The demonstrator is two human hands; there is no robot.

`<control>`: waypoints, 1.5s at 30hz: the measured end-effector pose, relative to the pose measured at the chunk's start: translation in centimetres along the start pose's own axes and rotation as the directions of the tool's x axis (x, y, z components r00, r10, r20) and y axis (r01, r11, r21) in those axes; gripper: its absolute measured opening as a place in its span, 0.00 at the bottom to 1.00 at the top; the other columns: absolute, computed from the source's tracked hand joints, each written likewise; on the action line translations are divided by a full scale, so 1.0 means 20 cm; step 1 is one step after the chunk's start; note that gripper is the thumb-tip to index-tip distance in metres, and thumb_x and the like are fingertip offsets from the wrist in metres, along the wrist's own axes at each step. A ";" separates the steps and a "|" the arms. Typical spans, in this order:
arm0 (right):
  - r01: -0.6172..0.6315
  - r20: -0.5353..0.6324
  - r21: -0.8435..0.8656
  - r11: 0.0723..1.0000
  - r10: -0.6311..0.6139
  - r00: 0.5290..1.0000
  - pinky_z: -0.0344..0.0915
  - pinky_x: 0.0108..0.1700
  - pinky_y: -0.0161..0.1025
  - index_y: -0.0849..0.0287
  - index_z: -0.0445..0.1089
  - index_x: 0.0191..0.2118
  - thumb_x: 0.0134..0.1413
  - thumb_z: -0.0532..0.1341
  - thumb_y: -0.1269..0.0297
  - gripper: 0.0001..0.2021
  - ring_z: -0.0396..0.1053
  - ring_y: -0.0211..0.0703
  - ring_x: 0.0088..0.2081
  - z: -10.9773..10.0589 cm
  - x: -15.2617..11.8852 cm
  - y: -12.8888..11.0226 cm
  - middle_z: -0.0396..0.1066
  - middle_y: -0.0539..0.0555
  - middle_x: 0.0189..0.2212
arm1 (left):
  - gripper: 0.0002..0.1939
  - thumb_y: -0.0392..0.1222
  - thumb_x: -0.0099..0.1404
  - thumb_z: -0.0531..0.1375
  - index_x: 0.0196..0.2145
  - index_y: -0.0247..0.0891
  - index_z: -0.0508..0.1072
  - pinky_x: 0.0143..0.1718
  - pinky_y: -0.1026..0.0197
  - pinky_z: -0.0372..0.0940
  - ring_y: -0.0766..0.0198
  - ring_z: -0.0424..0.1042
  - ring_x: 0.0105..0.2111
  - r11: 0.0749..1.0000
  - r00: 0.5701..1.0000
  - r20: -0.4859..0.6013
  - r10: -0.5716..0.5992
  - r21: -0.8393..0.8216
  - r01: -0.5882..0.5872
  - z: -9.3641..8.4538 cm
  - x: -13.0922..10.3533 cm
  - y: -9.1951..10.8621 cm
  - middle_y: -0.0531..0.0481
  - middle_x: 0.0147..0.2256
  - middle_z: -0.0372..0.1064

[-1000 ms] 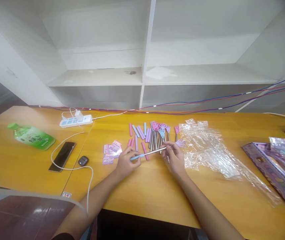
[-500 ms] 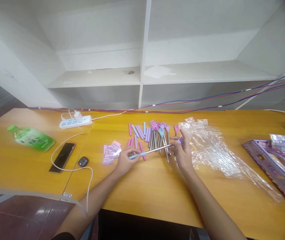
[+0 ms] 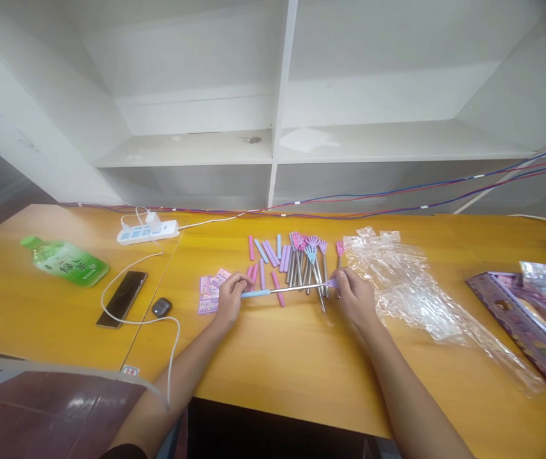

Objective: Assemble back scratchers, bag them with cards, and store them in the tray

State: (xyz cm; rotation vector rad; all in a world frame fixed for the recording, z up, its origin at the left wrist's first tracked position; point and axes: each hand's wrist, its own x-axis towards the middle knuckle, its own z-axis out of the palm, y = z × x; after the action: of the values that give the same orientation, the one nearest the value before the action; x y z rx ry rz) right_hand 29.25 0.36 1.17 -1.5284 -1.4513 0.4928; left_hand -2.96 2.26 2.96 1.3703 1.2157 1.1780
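I find the metal rod [image 3: 296, 288] spanning both hands over the worktop [image 3: 282, 363]. Left hand [image 3: 232, 298]: pinched on the blue grip [image 3: 256, 294]. Right hand [image 3: 356, 296]: fingers closed at the purple head [image 3: 332, 282]. I judge it light, stiff, slippery along bare metal; best held by the grip.
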 end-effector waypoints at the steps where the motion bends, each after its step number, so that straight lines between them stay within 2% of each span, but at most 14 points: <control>1: 0.014 0.015 -0.028 1.000 -0.013 1.000 0.60 0.33 0.40 0.56 0.70 0.31 0.72 0.51 0.47 0.22 0.66 0.42 0.27 -0.01 0.00 0.00 0.69 0.50 0.23 | 0.11 0.41 0.64 0.54 0.30 0.39 0.76 0.36 0.61 0.62 0.62 0.68 0.31 1.000 1.000 -0.009 0.024 0.019 -0.024 0.00 0.00 0.00 0.51 0.28 0.68; 3: 0.012 0.030 -0.038 0.999 -0.010 1.000 0.59 0.33 0.40 0.56 0.69 0.30 0.72 0.50 0.47 0.24 0.65 0.42 0.26 -0.01 0.00 0.00 0.67 0.49 0.22 | 0.11 0.41 0.64 0.54 0.30 0.39 0.76 0.38 0.60 0.63 0.61 0.68 0.33 0.998 0.999 -0.006 0.045 0.037 -0.045 -0.01 0.00 0.01 0.51 0.29 0.69; 10: -0.017 0.039 0.002 1.000 0.017 0.999 0.59 0.32 0.39 0.55 0.69 0.30 0.73 0.50 0.45 0.25 0.64 0.42 0.25 0.01 -0.01 0.01 0.66 0.48 0.21 | 0.10 0.39 0.65 0.54 0.28 0.39 0.73 0.36 0.61 0.62 0.62 0.67 0.32 0.998 0.998 -0.007 0.057 0.033 -0.057 0.01 -0.02 -0.01 0.52 0.28 0.67; 16: -0.032 0.042 -0.017 0.999 0.033 0.999 0.57 0.31 0.39 0.55 0.68 0.29 0.73 0.50 0.46 0.24 0.63 0.42 0.24 0.03 -0.02 -0.03 0.64 0.48 0.20 | 0.11 0.37 0.65 0.53 0.26 0.40 0.70 0.34 0.61 0.61 0.62 0.67 0.30 0.997 0.994 -0.082 0.076 0.040 -0.073 0.02 -0.03 -0.03 0.52 0.27 0.66; 25: -0.021 0.112 -0.060 0.998 0.027 0.993 0.55 0.31 0.39 0.54 0.65 0.29 0.73 0.50 0.47 0.23 0.63 0.43 0.24 0.10 -0.06 -0.08 0.62 0.48 0.19 | 0.12 0.37 0.66 0.53 0.25 0.39 0.70 0.35 0.60 0.60 0.62 0.66 0.30 0.993 0.993 -0.057 0.107 0.051 -0.104 0.05 -0.06 -0.05 0.52 0.26 0.66; 30: 0.000 0.141 -0.087 0.996 0.012 0.990 0.56 0.31 0.40 0.54 0.67 0.30 0.72 0.49 0.48 0.23 0.65 0.44 0.25 0.13 -0.07 -0.09 0.65 0.49 0.20 | 0.13 0.37 0.66 0.54 0.24 0.40 0.70 0.35 0.60 0.60 0.61 0.66 0.30 0.993 0.991 -0.086 0.102 0.067 -0.097 0.05 -0.07 -0.04 0.51 0.26 0.66; 35: 0.011 0.195 -0.074 0.997 0.004 0.981 0.57 0.31 0.40 0.54 0.68 0.30 0.72 0.50 0.46 0.23 0.65 0.44 0.25 0.14 -0.07 -0.08 0.67 0.50 0.21 | 0.13 0.36 0.67 0.53 0.24 0.40 0.68 0.36 0.60 0.61 0.61 0.66 0.31 0.987 0.991 -0.060 0.122 0.109 -0.115 0.05 -0.08 -0.03 0.51 0.26 0.65; 38: -0.007 0.212 -0.035 0.999 0.014 0.977 0.59 0.31 0.40 0.54 0.70 0.32 0.71 0.53 0.46 0.21 0.67 0.44 0.26 0.10 -0.05 -0.08 0.69 0.51 0.23 | 0.13 0.38 0.69 0.53 0.26 0.40 0.69 0.38 0.60 0.62 0.60 0.68 0.33 0.968 0.990 0.017 0.141 0.209 -0.141 0.05 -0.07 -0.01 0.51 0.28 0.68; 40: -0.072 0.155 0.080 0.994 0.059 0.986 0.60 0.29 0.39 0.54 0.71 0.37 0.66 0.60 0.45 0.16 0.66 0.43 0.25 0.08 -0.04 -0.08 0.69 0.49 0.24 | 0.10 0.42 0.71 0.56 0.32 0.41 0.74 0.39 0.60 0.63 0.60 0.71 0.35 0.928 0.975 0.174 0.136 0.323 -0.187 0.06 -0.07 0.01 0.50 0.33 0.73; 42: -0.166 0.077 0.319 0.933 0.149 0.986 0.56 0.23 0.36 0.52 0.70 0.45 0.62 0.65 0.45 0.16 0.59 0.38 0.21 0.08 -0.04 -0.10 0.64 0.45 0.22 | 0.08 0.46 0.72 0.59 0.40 0.43 0.77 0.41 0.60 0.64 0.59 0.73 0.37 0.877 0.920 0.375 0.113 0.397 -0.269 0.07 -0.08 0.02 0.49 0.38 0.76; 43: -0.209 0.088 0.443 0.872 0.190 0.978 0.53 0.21 0.35 0.51 0.68 0.49 0.61 0.66 0.45 0.19 0.55 0.37 0.18 0.09 -0.04 -0.11 0.61 0.42 0.20 | 0.09 0.48 0.72 0.60 0.44 0.44 0.77 0.41 0.60 0.65 0.58 0.74 0.38 0.857 0.886 0.451 0.109 0.409 -0.314 0.08 -0.09 0.01 0.49 0.40 0.77; 45: -0.308 0.257 0.584 0.751 0.189 0.948 0.48 0.18 0.34 0.50 0.66 0.52 0.59 0.67 0.45 0.22 0.51 0.35 0.16 0.14 -0.07 -0.14 0.55 0.39 0.18 | 0.11 0.49 0.75 0.57 0.47 0.44 0.77 0.42 0.60 0.65 0.57 0.76 0.40 0.825 0.841 0.528 0.117 0.420 -0.379 0.11 -0.12 -0.01 0.47 0.41 0.78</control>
State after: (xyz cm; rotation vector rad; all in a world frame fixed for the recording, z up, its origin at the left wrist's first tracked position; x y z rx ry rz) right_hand 25.12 -0.42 1.76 -1.1509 -1.0493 1.1783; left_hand -0.97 -0.20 2.29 2.1401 1.0234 0.6147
